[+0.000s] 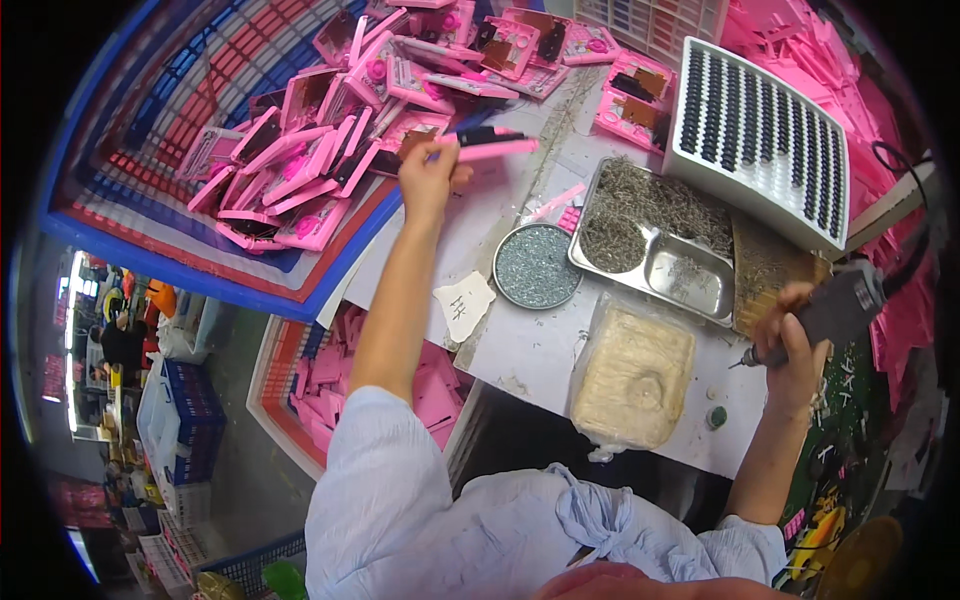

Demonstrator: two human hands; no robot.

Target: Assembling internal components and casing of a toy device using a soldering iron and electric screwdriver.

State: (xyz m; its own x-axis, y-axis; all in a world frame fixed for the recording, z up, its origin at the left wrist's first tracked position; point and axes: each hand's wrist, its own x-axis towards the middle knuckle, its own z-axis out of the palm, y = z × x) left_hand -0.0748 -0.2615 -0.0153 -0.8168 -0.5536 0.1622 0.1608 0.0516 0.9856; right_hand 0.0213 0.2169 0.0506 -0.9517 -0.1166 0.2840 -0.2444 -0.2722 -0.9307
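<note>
My left hand (426,180) is closed on a pink plastic case with a black part (500,148), at the near side of a heap of similar pink cases (330,160). My right hand (795,350) wraps round a dark electric screwdriver (840,308) at the table's right side, its thin bit pointing left. Between the hands stand a round tin of small silvery screws (538,266) and a steel divided tray (690,275) with many thin wire-like metal bits. A yellowish block in clear plastic (635,372) lies near the table's front edge.
A large blue-rimmed basket (160,265) bears the heap at the left. Below it, another crate (262,385) holds pink parts. A white box with rows of black pieces (760,140) slants at the back right. A torn paper scrap (464,306) and small green-topped pot (716,417) lie nearby.
</note>
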